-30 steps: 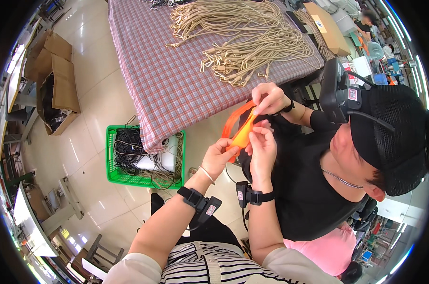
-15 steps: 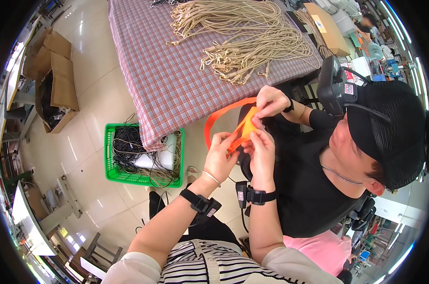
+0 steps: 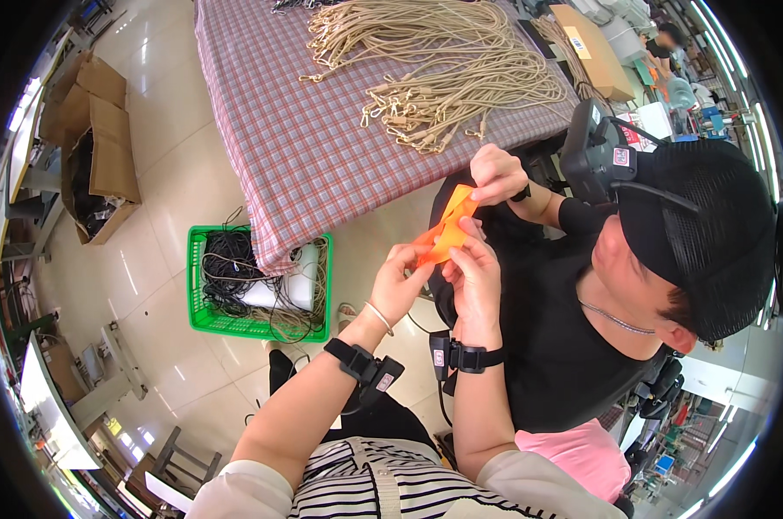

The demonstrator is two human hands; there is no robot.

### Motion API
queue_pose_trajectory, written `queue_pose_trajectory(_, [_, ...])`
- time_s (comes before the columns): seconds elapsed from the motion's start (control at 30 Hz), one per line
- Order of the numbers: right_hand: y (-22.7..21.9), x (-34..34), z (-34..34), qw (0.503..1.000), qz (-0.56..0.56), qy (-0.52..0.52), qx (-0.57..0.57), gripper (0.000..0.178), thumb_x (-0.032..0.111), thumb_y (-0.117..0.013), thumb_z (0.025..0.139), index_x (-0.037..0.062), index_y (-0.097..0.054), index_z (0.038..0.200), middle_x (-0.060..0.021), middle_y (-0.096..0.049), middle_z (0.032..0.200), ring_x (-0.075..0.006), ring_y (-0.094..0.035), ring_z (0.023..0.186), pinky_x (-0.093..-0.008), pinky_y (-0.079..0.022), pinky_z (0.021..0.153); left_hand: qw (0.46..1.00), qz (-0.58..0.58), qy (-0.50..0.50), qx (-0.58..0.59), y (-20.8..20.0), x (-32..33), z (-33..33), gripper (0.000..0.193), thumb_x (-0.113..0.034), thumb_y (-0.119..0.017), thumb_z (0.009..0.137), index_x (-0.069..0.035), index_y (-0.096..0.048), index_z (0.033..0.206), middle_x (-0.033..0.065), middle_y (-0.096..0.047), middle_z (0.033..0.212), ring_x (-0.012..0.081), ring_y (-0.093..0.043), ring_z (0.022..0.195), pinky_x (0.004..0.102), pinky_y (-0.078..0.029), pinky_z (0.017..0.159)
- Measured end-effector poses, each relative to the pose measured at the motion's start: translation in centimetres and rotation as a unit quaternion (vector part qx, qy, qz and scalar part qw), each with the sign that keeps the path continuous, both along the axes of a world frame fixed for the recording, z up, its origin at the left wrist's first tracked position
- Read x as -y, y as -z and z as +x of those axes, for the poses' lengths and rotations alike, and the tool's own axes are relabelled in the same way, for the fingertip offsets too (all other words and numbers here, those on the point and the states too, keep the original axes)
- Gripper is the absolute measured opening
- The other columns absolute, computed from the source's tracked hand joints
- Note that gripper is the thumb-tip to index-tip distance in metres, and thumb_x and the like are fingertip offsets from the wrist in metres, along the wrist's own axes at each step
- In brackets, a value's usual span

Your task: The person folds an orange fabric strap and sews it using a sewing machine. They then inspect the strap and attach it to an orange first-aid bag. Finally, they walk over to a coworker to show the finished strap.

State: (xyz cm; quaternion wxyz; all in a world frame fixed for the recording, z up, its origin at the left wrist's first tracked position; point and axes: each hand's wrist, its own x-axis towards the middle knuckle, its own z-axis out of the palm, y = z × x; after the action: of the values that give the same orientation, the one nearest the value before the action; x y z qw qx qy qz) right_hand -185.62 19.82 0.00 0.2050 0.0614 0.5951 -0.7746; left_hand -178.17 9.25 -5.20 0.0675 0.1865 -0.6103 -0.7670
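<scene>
A bright orange fabric strap [image 3: 454, 227] is folded between my two hands, its flat face catching the light. Fingers and thumb of my left hand [image 3: 398, 284] pinch its lower left part. My right hand [image 3: 472, 281] is closed on the lower right part, close beside the left. A co-worker's hand [image 3: 498, 176] grips the strap's upper end from the right. More fingers, seemingly the co-worker's other hand, show just above my right hand and are partly hidden.
Beige cords with metal clips [image 3: 443, 69] lie on a table with a checked cloth [image 3: 300, 164]. Below its corner stands a green crate [image 3: 262, 330] holding cords. An opened cardboard box [image 3: 115, 156] is at the left. The co-worker in a black cap [image 3: 711, 233] sits close on my right.
The wide orange loop that hung out to the left no longer shows. The strap is now bunched between the hands, and the co-worker's upper hand has risen slightly.
</scene>
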Motion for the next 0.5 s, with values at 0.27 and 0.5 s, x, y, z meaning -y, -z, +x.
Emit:
queue_pose_trajectory(0.27, [-0.5,0.1,0.1,0.999,0.013,-0.047,-0.022,0.029,-0.001,-0.055,0.087,-0.0033,-0.058,0.116,-0.005,-0.058,0.113,-0.0066,-0.054,0.057,-0.0166,-0.045,0.051,0.991,0.113,0.015,0.076,-1.1,0.6,-1.0,0.016,-0.013,-0.063,0.089,0.0,-0.059,0.096,0.0013,-0.056,0.095,0.007,-0.054,0.073,0.0218,-0.045,0.061])
queue_pose_trajectory(0.5, [-1.1,0.6,0.3,1.0,-0.011,-0.018,0.022,0.036,0.002,-0.054,0.089,0.0026,-0.053,0.125,-0.0099,-0.065,0.094,-0.0063,-0.053,0.056,-0.0169,-0.045,0.05,0.994,0.098,0.011,0.035,0.3,0.3,-0.9,0.016,-0.009,-0.067,0.083,0.001,-0.062,0.094,0.0055,-0.053,0.103,0.0135,-0.056,0.092,0.0266,-0.047,0.078])
